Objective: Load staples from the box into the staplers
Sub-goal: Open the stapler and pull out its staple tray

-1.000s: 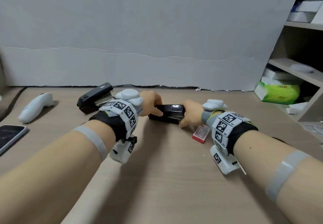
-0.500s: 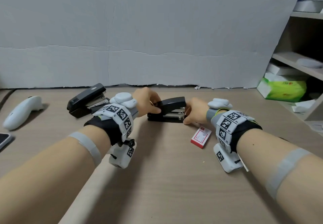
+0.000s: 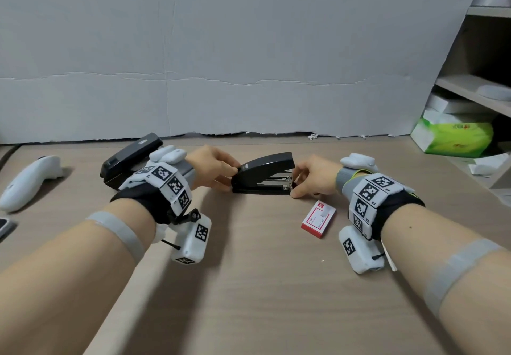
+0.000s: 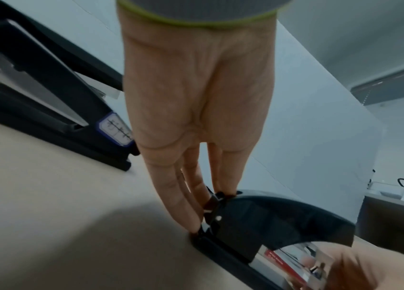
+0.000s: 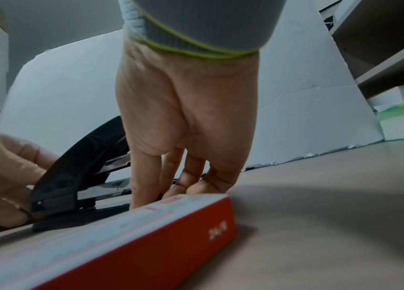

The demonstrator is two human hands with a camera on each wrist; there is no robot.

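Left hand (image 3: pixel 214 168) pinches the half-open stapler (image 3: pixel 264 174) at its hinge, right hand (image 3: pixel 311 177) grips the front; the sprung lid could snap onto fingers.

Wooden desk (image 3: pixel 262 285), white cracked backboard (image 3: pixel 221 50), open shelving (image 3: pixel 475 89) at right

Your black stapler (image 3: pixel 264 173) sat on the table (image 3: pixel 262 285) with its top cover hinged up at a slant, the metal staple channel exposed beneath. A second black stapler (image 3: pixel 130 158) lay farther left, also opened. The red-and-white staple box (image 3: pixel 318 218) lay flat and closed just beside the first stapler's front end.
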